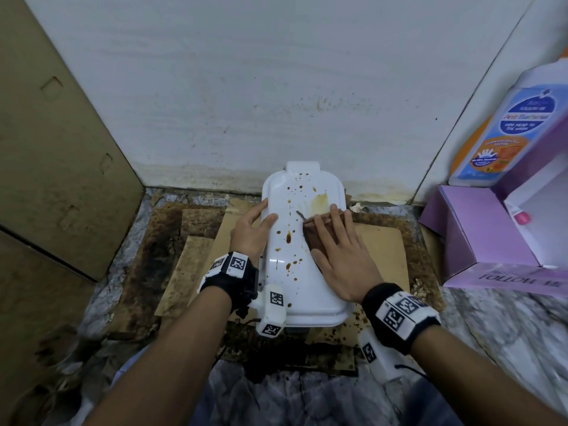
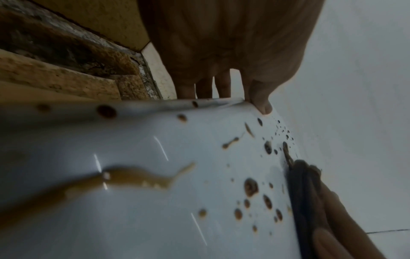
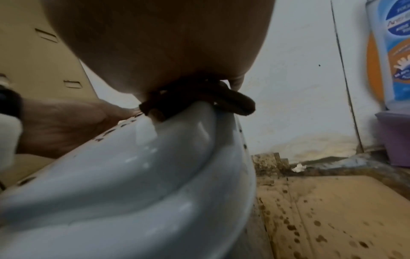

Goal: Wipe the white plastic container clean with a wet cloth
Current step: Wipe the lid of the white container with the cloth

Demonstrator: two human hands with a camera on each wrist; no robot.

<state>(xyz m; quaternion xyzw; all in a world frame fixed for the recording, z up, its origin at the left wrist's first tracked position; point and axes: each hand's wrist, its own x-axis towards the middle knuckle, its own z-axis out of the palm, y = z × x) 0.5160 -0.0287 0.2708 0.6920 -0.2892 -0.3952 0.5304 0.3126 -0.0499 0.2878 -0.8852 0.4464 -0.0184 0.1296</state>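
The white plastic container (image 1: 302, 256), a long rounded box lying bottom-up on stained brown cardboard sheets (image 1: 196, 238) at the foot of the white wall (image 1: 276, 87), was spattered with brown drops. The person's right hand (image 1: 341, 256) lay flat on a folded dark brown cloth (image 1: 318, 233), fingers straight and spread, pressing it against the container's right side — a pale yellowish smear (image 1: 318, 201) showed just beyond the fingertips. The left hand (image 1: 250, 230) steadied the opposite edge: its fingers reached down over the left rim and the thumb (image 2: 260, 98) rested on the top surface, extended rather than curled. Between the two hands ran a line of larger brown blots (image 1: 289, 236) down the middle of the shell. Off past the right hand's little finger stood a lilac cardboard box (image 1: 479, 241), open at the front, with a blue-and-orange labelled wash bottle (image 1: 504, 130) leaning above it. A tall brown cardboard panel (image 1: 55, 133) stood well to the left of the left hand.
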